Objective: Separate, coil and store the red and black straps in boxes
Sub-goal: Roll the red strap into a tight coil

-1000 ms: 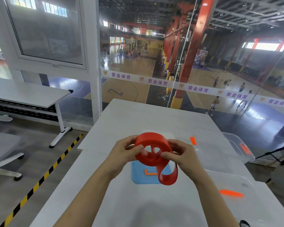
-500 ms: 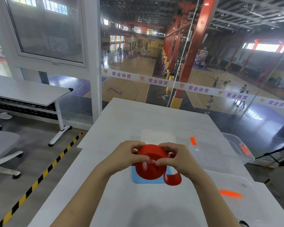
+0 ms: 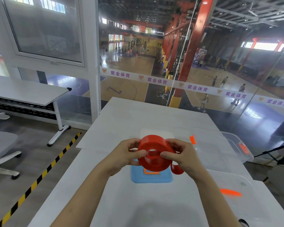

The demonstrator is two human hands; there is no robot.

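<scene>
Head camera looks down on a white table (image 3: pixel 121 202) that stands against a glass wall; behind the glass is a big sports hall with basketball courts. On the left is a second white table (image 3: pixel 28 92) and part of a grey chair (image 3: pixel 2 145). A yellow-black floor tape (image 3: pixel 39 176) runs along the table.

On the table lies a blue mat (image 3: pixel 152 177) with an orange mark. At the right stands a clear plastic box (image 3: pixel 223 148) with orange latches; I cannot tell if something is inside. Nearer is a clear lid (image 3: pixel 236 200) with an orange handle.

Both hands hold the red strap (image 3: pixel 154 153), a coil, in the air over the mat. The left hand (image 3: pixel 128 154) and the right hand (image 3: pixel 184 154) pinch it from the two sides, thumbs pressed on the front near the hole.

Compared with half a second ago, the coil is lifted a little higher, and the loose tail at the lower right is shorter.
</scene>
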